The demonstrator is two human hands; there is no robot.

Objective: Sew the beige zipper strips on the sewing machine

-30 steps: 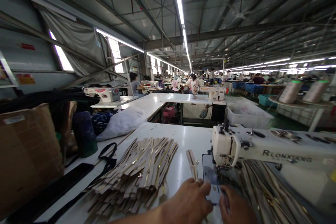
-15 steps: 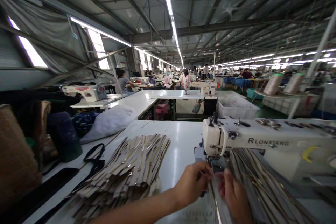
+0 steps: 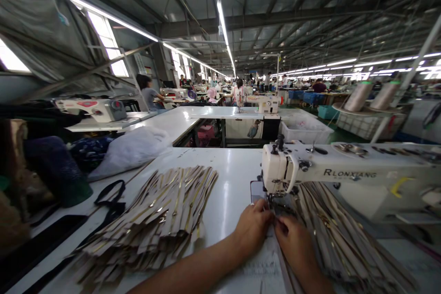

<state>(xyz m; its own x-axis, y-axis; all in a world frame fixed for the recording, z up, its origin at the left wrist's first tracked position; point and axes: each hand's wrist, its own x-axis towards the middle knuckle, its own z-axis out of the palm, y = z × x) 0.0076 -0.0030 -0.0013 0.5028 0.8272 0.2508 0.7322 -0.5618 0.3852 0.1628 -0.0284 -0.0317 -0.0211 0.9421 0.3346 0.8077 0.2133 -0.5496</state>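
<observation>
Both hands meet just in front of the needle area of a white sewing machine (image 3: 280, 172). My left hand (image 3: 254, 225) is closed, its fingertips pinching the end of a grey zipper (image 3: 284, 268). Close beside it, my right hand (image 3: 296, 241) also pinches the zipper, whose tape trails down toward me between the forearms. The exact grip is partly hidden by the fingers. To the left lies a spread pile of grey zippers with gold teeth (image 3: 172, 211). Another bundle of zippers (image 3: 330, 225) runs under the machine arm on the right.
A black strap (image 3: 112, 200) and a white plastic bag (image 3: 132, 149) lie on the left of the white table (image 3: 220, 170). Thread cones (image 3: 358, 96) stand at right. Beyond are a white bin (image 3: 305, 128), another sewing machine (image 3: 265, 103) and a seated person (image 3: 149, 94).
My hands have come closer together and moved slightly up toward the needle, with the zipper between them. The view has tilted down, so the scene sits higher.
</observation>
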